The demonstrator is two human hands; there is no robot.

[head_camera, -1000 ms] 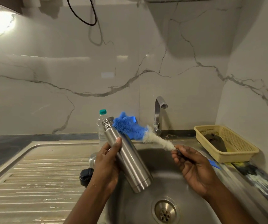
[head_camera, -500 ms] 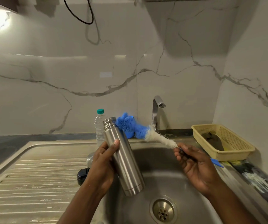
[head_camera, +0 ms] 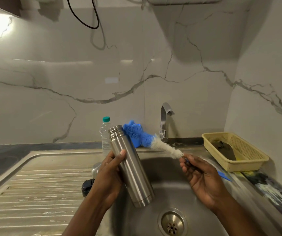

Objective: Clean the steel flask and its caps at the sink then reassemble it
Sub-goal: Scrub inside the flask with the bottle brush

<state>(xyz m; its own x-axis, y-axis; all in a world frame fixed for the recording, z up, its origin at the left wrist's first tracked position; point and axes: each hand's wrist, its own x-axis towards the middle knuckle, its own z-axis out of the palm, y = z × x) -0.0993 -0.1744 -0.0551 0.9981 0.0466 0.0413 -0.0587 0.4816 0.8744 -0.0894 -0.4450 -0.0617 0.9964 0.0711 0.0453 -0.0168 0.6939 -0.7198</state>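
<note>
My left hand (head_camera: pixel 108 178) grips the steel flask (head_camera: pixel 131 167) around its body, over the sink basin (head_camera: pixel 164 169). The flask is uncapped and tilted, its threaded mouth up and to the left. My right hand (head_camera: pixel 199 178) holds the blue handle of a bottle brush (head_camera: pixel 147 138). The brush's blue and white bristles point up-left, just right of the flask mouth and outside it. A black cap (head_camera: pixel 87 186) and a steel cap (head_camera: pixel 96 168) lie on the drainboard, partly hidden behind my left hand.
A plastic water bottle (head_camera: pixel 104 133) with a green cap stands behind the flask. The tap (head_camera: pixel 165 120) rises at the back of the sink, the drain (head_camera: pixel 172 222) lies below. A yellow basket (head_camera: pixel 235 150) with a dark cloth sits at the right. The ribbed drainboard (head_camera: pixel 34 193) spreads left.
My left hand has raised the flask a little and stood it more upright. The brush head has lifted slightly and stays just right of the flask mouth.
</note>
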